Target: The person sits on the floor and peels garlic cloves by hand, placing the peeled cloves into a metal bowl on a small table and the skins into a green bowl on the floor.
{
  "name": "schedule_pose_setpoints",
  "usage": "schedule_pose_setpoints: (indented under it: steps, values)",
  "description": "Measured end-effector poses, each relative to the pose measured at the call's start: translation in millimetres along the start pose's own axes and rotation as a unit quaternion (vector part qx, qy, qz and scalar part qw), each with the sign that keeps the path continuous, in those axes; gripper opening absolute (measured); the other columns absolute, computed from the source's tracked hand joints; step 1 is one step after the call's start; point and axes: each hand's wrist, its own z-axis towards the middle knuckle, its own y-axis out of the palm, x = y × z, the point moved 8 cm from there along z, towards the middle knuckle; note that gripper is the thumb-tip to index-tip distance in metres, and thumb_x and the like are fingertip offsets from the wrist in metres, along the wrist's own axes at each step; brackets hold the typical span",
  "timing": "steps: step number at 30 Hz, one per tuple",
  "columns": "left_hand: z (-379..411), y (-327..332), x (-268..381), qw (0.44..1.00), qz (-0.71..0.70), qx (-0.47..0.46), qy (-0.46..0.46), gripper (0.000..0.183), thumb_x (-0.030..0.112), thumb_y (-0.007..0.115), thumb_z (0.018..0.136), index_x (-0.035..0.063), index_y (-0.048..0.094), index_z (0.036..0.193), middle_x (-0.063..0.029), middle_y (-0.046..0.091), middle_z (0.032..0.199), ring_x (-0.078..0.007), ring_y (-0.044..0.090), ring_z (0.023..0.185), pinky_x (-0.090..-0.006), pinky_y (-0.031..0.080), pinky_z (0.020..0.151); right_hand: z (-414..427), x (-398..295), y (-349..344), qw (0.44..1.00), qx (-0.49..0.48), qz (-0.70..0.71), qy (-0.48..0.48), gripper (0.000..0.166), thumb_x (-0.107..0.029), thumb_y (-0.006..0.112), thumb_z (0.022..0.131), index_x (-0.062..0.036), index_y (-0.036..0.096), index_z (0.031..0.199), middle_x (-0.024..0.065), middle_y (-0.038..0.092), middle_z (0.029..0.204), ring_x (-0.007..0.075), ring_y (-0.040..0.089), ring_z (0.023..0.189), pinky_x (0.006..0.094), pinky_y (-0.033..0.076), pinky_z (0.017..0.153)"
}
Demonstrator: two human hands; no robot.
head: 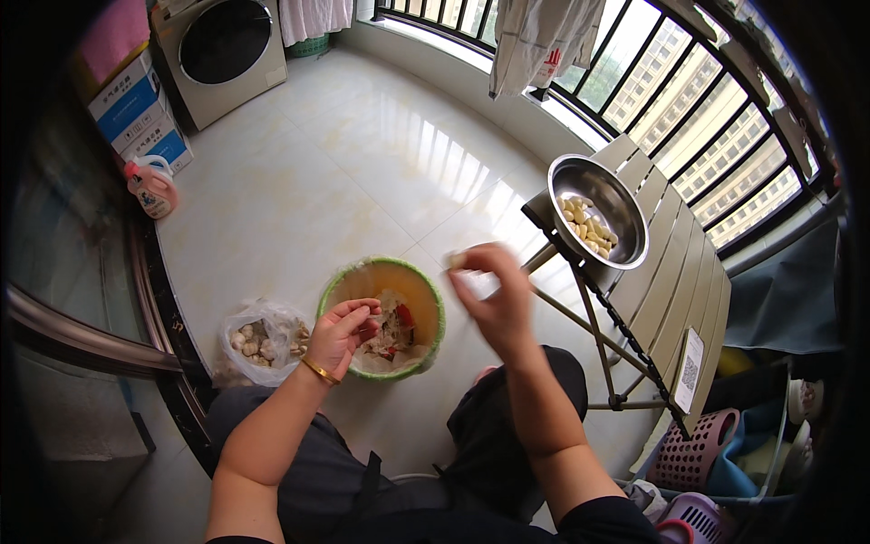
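Note:
My right hand [499,292], blurred, is raised between the bin and the folding table. A pale garlic clove [457,260] is pinched at its thumb and index fingertips. Over the left side of a green-rimmed bin [432,299] is my left hand [343,333], fingers curled and thumb close to the index finger; whether it holds a scrap cannot be made out. Pale peel scraps [391,326] and red bits lie in the lined bin. Whole garlic bulbs [255,343] fill an open plastic bag [275,323] to its left. Peeled cloves [588,228] lie in a steel bowl [629,221].
The bowl rests on a slatted folding table [669,251], along with a card bearing a printed code [689,370]. Pink baskets [693,449] stand at lower right. A detergent bottle [151,187], boxes [139,112] and a washing machine [221,61] line the upper left.

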Motion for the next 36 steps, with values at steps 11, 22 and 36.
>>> schedule_pose_setpoints:
  steps: [11, 22, 36]
  values:
    - [4.7, 1.6, -13.9, 0.998, 0.062, 0.007, -0.028, 0.017, 0.012, 0.055, 0.088, 0.0026, 0.063, 0.100, -0.0023, 0.064, 0.087, -0.0083, 0.060, 0.074, -0.0244, 0.049, 0.073, 20.7, 50.6, -174.5, 0.902, 0.213, -0.350, 0.136, 0.017, -0.026, 0.069, 0.077, -0.0098, 0.068, 0.083, -0.0001, 0.065, 0.074, 0.0144, 0.061, 0.067, 0.0318, 0.041, 0.074]
    - [7.9, -9.5, -15.4, 0.994, 0.108, 0.031, -0.010, 0.019, 0.014, 0.054, 0.089, 0.0022, 0.063, 0.102, -0.0016, 0.063, 0.082, -0.0085, 0.059, 0.073, -0.0233, 0.048, 0.071, 18.1, -10.1, -110.3, 0.968, 0.172, -0.174, -0.059, 0.015, 0.004, 0.061, 0.077, -0.0004, 0.065, 0.091, 0.0091, 0.063, 0.078, 0.0152, 0.060, 0.067, 0.0260, 0.047, 0.064]
    - [30.0, -32.8, -61.5, 0.884, 0.455, 0.026, -0.105, 0.017, 0.016, 0.057, 0.086, -0.0005, 0.063, 0.089, -0.0067, 0.065, 0.086, -0.0090, 0.060, 0.068, -0.0237, 0.050, 0.062, -80.3, 62.2, 137.1, 0.929, -0.357, -0.082, 0.057, 0.011, -0.005, 0.057, 0.075, -0.0042, 0.065, 0.083, 0.0137, 0.062, 0.078, 0.0333, 0.058, 0.077, 0.0397, 0.047, 0.069]
